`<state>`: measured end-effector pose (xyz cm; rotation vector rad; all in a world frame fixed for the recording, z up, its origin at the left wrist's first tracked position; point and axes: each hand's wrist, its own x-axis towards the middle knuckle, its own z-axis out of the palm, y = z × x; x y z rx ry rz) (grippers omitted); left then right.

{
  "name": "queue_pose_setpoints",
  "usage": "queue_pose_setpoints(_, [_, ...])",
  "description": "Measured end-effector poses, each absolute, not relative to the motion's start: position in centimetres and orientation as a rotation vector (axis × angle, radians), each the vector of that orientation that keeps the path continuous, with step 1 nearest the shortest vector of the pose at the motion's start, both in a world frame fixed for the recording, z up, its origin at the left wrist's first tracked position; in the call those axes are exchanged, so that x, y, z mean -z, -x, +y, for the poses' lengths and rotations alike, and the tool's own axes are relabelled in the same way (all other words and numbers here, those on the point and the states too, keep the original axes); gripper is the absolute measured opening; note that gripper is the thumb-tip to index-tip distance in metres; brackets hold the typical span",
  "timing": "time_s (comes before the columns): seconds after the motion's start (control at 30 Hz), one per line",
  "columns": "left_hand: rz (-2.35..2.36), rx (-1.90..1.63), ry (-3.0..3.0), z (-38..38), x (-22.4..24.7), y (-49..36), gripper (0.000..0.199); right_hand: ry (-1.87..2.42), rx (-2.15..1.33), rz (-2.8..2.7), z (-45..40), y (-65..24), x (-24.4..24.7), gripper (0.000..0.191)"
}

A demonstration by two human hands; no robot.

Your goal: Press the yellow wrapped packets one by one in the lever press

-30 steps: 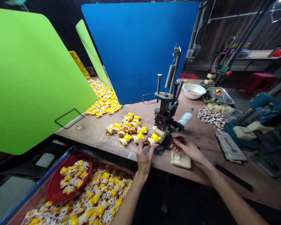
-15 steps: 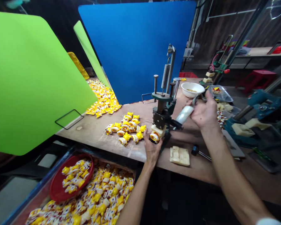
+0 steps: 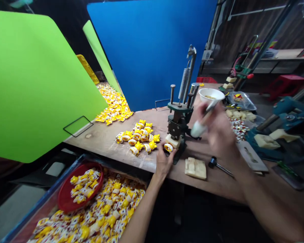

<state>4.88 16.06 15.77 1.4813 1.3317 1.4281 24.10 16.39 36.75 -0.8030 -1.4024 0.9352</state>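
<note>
My left hand [image 3: 164,160] is at the front of a hand-lever press [image 3: 176,126]. Its fingers are closed around a small yellow-and-white toy part [image 3: 168,147] below a cream block [image 3: 172,140] under the press head. My right hand [image 3: 218,126], smeared by motion, is beside the press lever's white-wrapped handle [image 3: 198,129]. A slim grey tool [image 3: 211,106] sticks out of its curled fingers; its exact kind is unclear. Whether this hand touches the handle I cannot tell. Several similar yellow toy parts [image 3: 138,136] lie on the table left of the press.
A cream mould block [image 3: 195,168] and a small hammer [image 3: 214,162] lie at the table front. Behind stands a white bowl [image 3: 212,94] of small pieces. A red basin [image 3: 63,197] rests on a bin full of toy parts [image 3: 108,206]. Blue [image 3: 149,54] and green [image 3: 40,87] panels border the table.
My right hand has turned and pulled back from the lever handle, its fingers curling in. My left hand still holds the toy part at the press. The view has shifted slightly.
</note>
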Motion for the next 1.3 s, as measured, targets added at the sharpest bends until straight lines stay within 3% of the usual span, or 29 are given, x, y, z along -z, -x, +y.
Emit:
queue_pose_setpoints(0.1, [1.408, -1.487, -1.605, 15.6, -17.3, -5.0, 0.039, 0.939, -1.131, -0.967, 21.8, -29.2, -35.5, 0.066])
queue_pose_setpoints(0.23, [1.550, -1.425, -1.167, 14.7, -19.3, -4.2, 0.041, 1.130, -1.372, -0.687, 22.1, -32.5, -26.5, 0.050])
queue_pose_setpoints(0.33, [1.196, -1.102, -0.579, 13.9, -20.6, -2.2, 0.039, 1.169, -1.316, -0.602, 18.0, -33.4, -21.7, 0.035])
queue_pose_setpoints(0.43, [0.921, -0.969, -0.265, 12.8, -21.7, -0.1, 0.029, 1.237, -1.274, -0.547, 14.0, -33.4, -20.5, 0.028])
queue_pose_setpoints(0.53, [0.827, -0.993, -0.177, 11.3, -22.5, 1.6, 0.020, 1.271, -1.387, -0.706, 10.9, -31.2, -21.0, 0.035])
queue_pose_setpoints(0.67, [0.975, -1.073, -0.425, 9.5, -22.5, 4.6, 0.026, 1.283, -1.553, -1.255, 8.0, -25.3, -21.8, 0.048])
queue_pose_setpoints(0.77, [1.318, -1.214, -0.724, 9.8, -21.6, 8.8, 0.035, 1.186, -1.386, -1.664, 8.8, -19.5, -22.1, 0.062])
queue_pose_setpoints(0.87, [1.542, -1.312, -0.841, 12.1, -20.9, 13.8, 0.044, 1.112, -0.968, -1.927, 13.7, -14.0, -22.2, 0.071])
queue_pose_setpoints(0.97, [1.671, -1.295, -0.974, 15.3, -21.0, 17.7, 0.057, 1.363, -0.602, -2.149, 20.4, -9.7, -22.3, 0.081])
queue_pose_setpoints(1.1, [1.725, -0.845, -1.530, 19.6, -21.6, 18.6, 0.110, 1.668, -0.554, -2.236, 27.0, -6.6, -21.3, 0.099])
queue_pose_setpoints(1.2, [1.748, -0.459, -1.747, 22.3, -21.2, 16.6, 0.136, 1.666, -0.550, -2.262, 28.8, -6.0, -19.8, 0.091])
queue_pose_setpoints(1.3, [1.833, -0.369, -1.664, 23.4, -20.0, 14.6, 0.148, 1.613, -0.524, -2.273, 28.8, -6.3, -18.4, 0.080])
